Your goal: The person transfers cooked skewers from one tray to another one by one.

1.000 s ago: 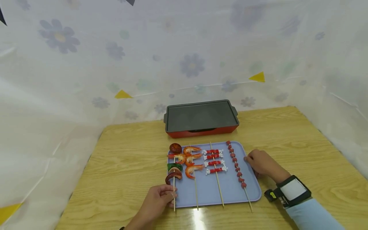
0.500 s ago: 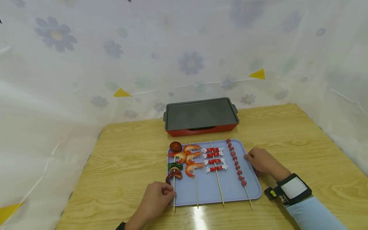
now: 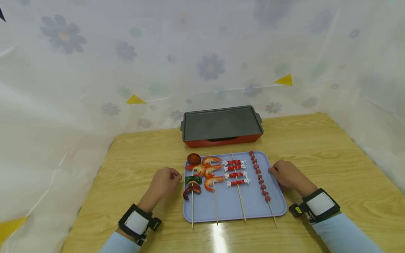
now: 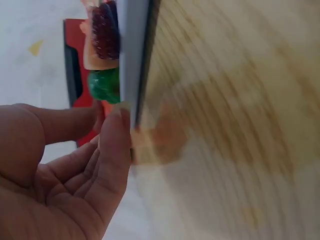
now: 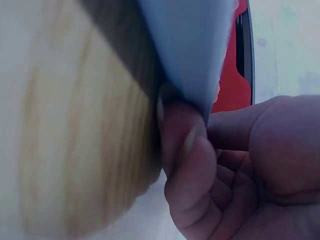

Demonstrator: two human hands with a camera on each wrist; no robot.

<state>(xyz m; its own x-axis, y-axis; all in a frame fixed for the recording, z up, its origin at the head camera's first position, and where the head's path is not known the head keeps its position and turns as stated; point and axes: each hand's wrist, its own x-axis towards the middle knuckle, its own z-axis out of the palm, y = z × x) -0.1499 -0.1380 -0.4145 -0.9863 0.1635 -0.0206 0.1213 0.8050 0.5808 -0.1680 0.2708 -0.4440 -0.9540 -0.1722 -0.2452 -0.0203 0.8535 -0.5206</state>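
Note:
A lavender tray (image 3: 227, 211) carries several toy food skewers in the head view. The leftmost skewer (image 3: 192, 203) has a brown mushroom-like piece, a shrimp, a green piece and a curled brown piece. Beside it lie a shrimp skewer (image 3: 213, 183), a skewer of red pieces with white ends (image 3: 238, 182) and a skewer of small red chunks (image 3: 263, 187). My left hand (image 3: 164, 182) is at the tray's left side, fingers loosely bent; in the left wrist view the index fingertip meets the rim, thumb apart. My right hand (image 3: 288, 175) grips the right rim, fingers beneath it.
A red grill (image 3: 221, 142) with a dark flat plate (image 3: 221, 123) stands behind the tray, near the far edge of the wooden table (image 3: 142, 158). Flowered plastic sheeting (image 3: 210, 66) hangs behind and at both sides.
My left hand has let go of the leftmost skewer's stick and moved up and left, to beside the tray's left rim. The right hand stays on the right rim.

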